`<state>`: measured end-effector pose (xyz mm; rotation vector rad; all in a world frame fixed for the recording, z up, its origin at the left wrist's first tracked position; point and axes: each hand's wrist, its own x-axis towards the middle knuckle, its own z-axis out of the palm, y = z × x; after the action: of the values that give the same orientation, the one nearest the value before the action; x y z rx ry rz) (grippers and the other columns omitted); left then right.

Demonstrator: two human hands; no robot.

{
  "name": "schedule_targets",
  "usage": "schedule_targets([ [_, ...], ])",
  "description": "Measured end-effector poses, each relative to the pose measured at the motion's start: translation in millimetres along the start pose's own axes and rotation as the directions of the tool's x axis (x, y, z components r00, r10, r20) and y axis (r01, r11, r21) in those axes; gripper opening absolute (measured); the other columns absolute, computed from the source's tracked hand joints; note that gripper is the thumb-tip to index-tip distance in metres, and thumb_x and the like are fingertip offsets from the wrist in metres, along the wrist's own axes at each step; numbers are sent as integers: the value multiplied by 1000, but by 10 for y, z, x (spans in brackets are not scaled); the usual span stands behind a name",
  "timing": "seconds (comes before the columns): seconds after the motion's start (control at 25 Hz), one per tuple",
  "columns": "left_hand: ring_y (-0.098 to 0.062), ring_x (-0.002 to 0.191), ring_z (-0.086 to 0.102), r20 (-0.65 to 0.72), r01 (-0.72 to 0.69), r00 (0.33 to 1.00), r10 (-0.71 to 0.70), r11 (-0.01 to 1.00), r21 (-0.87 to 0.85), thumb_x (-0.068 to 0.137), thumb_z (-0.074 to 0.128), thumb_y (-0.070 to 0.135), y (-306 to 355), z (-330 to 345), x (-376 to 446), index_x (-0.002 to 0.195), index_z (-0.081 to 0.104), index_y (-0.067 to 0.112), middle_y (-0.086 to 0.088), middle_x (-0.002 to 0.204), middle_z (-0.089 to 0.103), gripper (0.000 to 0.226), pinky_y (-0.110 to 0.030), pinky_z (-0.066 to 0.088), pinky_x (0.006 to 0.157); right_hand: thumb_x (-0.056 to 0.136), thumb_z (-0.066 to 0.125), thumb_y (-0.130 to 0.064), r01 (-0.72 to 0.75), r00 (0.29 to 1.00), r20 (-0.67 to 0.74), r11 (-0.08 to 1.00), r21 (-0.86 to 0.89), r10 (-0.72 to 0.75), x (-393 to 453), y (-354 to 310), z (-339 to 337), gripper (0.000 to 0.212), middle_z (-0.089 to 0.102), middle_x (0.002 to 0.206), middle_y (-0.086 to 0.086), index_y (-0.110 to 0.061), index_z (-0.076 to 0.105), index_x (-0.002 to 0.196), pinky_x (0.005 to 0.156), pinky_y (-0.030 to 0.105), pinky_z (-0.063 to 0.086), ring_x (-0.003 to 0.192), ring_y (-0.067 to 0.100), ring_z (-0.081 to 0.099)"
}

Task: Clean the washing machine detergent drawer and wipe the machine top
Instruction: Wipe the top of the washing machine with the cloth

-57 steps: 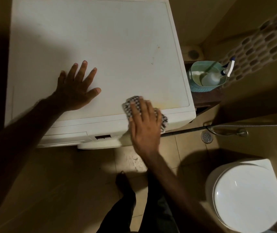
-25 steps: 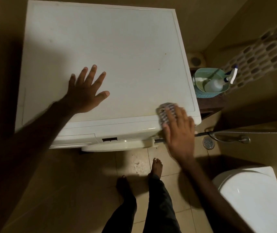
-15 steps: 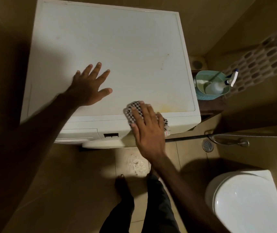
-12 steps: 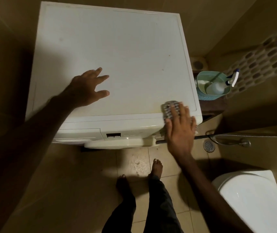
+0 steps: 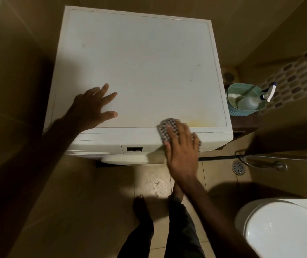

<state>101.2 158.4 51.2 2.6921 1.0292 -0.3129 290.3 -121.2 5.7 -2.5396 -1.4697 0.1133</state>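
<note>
Evidently the machine top (image 5: 139, 71) is mid-wipe: a checked cloth (image 5: 164, 127) is pressed flat under the right hand (image 5: 183, 151) at the front edge, beside a yellowish stain (image 5: 197, 122) seemingly left. The left hand (image 5: 93, 108) is spread open on top. The detergent drawer (image 5: 95, 145) is seen closed.

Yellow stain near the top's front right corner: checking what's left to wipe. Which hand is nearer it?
Right. The right hand presses the cloth just left of the stain; the left hand rests flat far to the left.
</note>
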Motion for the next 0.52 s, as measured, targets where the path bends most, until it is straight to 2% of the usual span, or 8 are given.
schedule_targets([
  [0.08, -33, 158, 18, -1, -5, 1000, 5, 999, 39, 99, 40, 69, -21, 47, 2, 163, 24, 32, -4, 174, 11, 76, -57, 27, 120, 110, 30, -43, -216, 974, -56, 975, 48, 218, 119, 301, -85, 54, 22, 172, 6, -23, 35, 159, 124, 62, 18, 159, 27, 15],
  [0.16, -35, 157, 20, -17, -18, 1000, 18, 998, 53, 101, 42, 64, -23, 76, -4, 163, 25, 31, -5, 173, 12, 72, -58, 28, 118, 110, 29, -44, -313, 945, -77, 947, 69, 318, 380, 156, -71, 55, 21, 172, 8, -22, 33, 160, 124, 63, 16, 159, 28, 15],
  [0.24, -36, 156, 22, -27, -25, 999, 27, 998, 62, 100, 37, 67, -14, 73, -16, 163, 26, 31, -6, 173, 14, 73, -59, 30, 118, 109, 31, -42, -192, 980, -43, 980, 55, 194, 545, -336, -3, 55, 19, 172, 11, -21, 32, 160, 124, 63, 17, 159, 31, 15],
  [0.28, -36, 157, 21, -21, -20, 1000, 21, 998, 62, 100, 36, 68, -26, 74, -13, 163, 25, 32, -5, 173, 13, 74, -59, 29, 118, 109, 31, -41, -67, 998, -12, 996, 55, 67, 527, -577, 30, 55, 18, 172, 12, -21, 31, 161, 124, 62, 17, 159, 31, 15],
  [0.36, -33, 158, 17, 8, -11, 1000, 11, 999, 53, 101, 37, 68, -35, 74, -8, 164, 21, 34, -3, 174, 9, 74, -57, 26, 120, 111, 29, -41, 142, 988, 58, 989, 41, -144, 318, -781, 53, 55, 14, 173, 8, -24, 29, 163, 126, 59, 14, 160, 28, 11],
  [0.44, -31, 159, 13, 21, 4, 1000, -5, 999, 38, 100, 35, 69, -21, 58, -9, 164, 18, 36, -1, 174, 4, 74, -56, 23, 122, 111, 32, -41, 176, 981, 79, 983, 41, -179, 99, -496, 12, 54, 13, 174, 4, -27, 29, 163, 127, 57, 15, 161, 25, 9],
  [0.52, -30, 160, 10, 41, 13, 999, -14, 999, 33, 100, 32, 70, -3, 32, -6, 164, 15, 37, 0, 174, 0, 74, -55, 21, 123, 111, 35, -42, 43, 998, 49, 999, 28, -45, 34, -37, -67, 53, 14, 174, 4, -29, 28, 163, 126, 59, 17, 161, 25, 10],
])
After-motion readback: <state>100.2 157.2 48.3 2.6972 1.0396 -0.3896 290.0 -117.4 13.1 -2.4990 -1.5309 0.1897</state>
